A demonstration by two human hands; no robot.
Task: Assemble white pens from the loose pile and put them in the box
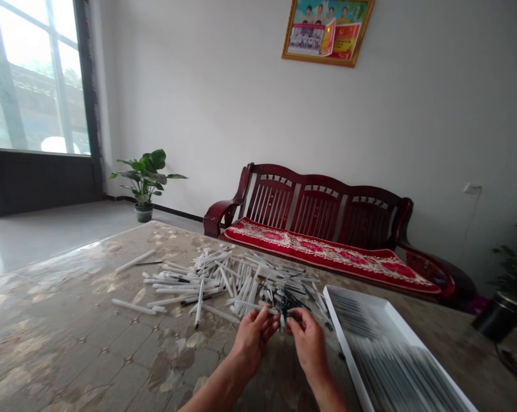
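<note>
My left hand (253, 333) is closed in a pinch on a slim white pen-like tube (269, 309), which points to the right. Close beside it, my right hand (309, 336) has its thumb and fingers pressed together among small black pieces (284, 298); what it holds is too small to make out. Beyond both hands spreads a loose pile of white pen-like tubes (202, 281), some with dark ends. To the right of my right hand stands a shallow white box (348, 355) holding rows of thin grey-looking sticks (396, 366).
The patterned table (112, 343) fills the foreground. Behind it is a dark red wooden bench (314, 206) with a red patterned cover (327, 246). A potted plant (144, 177) stands on the floor at left. A dark pot (501, 315) is at far right.
</note>
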